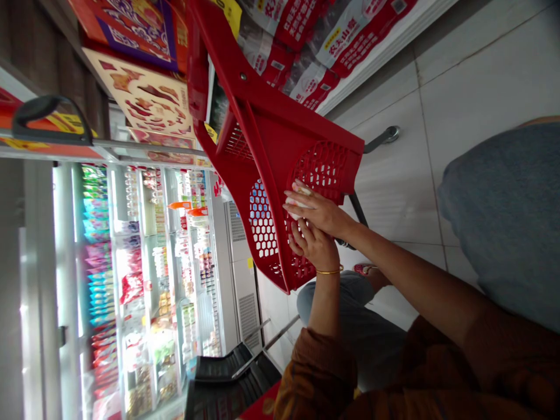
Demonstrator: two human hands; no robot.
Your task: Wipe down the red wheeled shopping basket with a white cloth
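Observation:
My right hand [321,211] lies with its fingers bent over a small whitish packet [295,214]. My left hand [317,248], with a gold bracelet at its wrist, is just below it, its fingers curled against the packet's lower end. What the packet contains cannot be made out, and the fingers cover much of it. Both hands are in front of the perforated wall of a red plastic shopping basket [280,131]. Whether they touch that wall is unclear.
The view is turned sideways. Red-labelled water bottles [345,35] are stacked beside the basket. Printed cartons [144,93] stand near a rail with a dark handle [52,119]. Lit shelves [149,280] hold packaged goods. A denim-covered knee [503,216] is over the tiled floor [394,192].

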